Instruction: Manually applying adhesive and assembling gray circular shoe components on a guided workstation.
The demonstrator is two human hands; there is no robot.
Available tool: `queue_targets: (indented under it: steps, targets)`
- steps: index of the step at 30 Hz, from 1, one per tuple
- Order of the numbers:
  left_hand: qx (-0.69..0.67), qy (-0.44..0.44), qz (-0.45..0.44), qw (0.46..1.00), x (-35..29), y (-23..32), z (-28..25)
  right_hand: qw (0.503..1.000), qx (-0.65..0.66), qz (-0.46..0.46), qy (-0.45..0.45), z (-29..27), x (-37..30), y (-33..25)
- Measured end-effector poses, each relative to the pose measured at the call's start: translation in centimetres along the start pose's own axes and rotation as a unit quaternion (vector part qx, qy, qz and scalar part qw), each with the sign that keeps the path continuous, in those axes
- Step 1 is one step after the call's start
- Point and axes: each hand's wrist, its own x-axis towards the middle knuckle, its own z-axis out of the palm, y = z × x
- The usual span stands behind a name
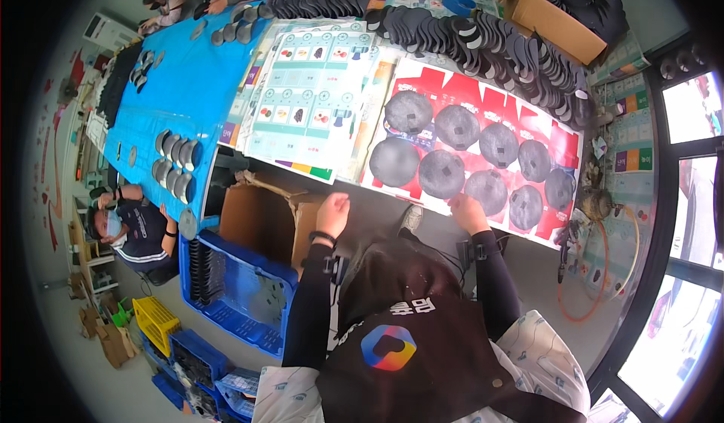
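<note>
Several round dark-grey discs (442, 163) lie in two rows on a red and white printed sheet (422, 76) at the table's front right. Most bear a small dark square near the middle; the near-left disc (394, 162) shows none. My left hand (334, 215) is closed in the air off the front edge, below the white-green printed sheets (302, 147), with nothing visible in it. At the front edge, my right hand (469, 213) is curled closed beside a near-row disc (486, 193). I see nothing in its fingers.
Long rows of overlapping dark curved pieces (452, 34) line the back. Left is a blue-covered table (151, 113) with grouped pads. Below it stand a blue crate (237, 291) and an open cardboard box (256, 219). Co-workers sit at left (143, 230) and far left. An orange hose (603, 272) hangs right.
</note>
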Motion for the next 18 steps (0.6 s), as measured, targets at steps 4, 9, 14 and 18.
queue_targets:
  steps: [4, 9, 14, 18]
  targets:
    - [0.149, 0.038, 0.075, 0.985, 7.9, 2.2, 3.1, 0.997, 0.038, 0.063, 0.033, -1.1, 2.2, -1.4]
    - [0.187, 0.037, 0.086, 0.978, 13.3, 4.6, 7.1, 0.988, 0.051, 0.123, 0.080, -1.9, 3.9, -0.1]
    - [0.224, 0.030, 0.137, 0.964, 15.6, 5.2, 8.6, 0.985, 0.037, 0.121, 0.113, -2.6, 5.0, -0.5]
    - [0.276, 0.013, 0.146, 0.950, 15.9, 5.2, 8.6, 0.979, 0.039, 0.164, 0.113, -3.1, 6.0, -1.0]
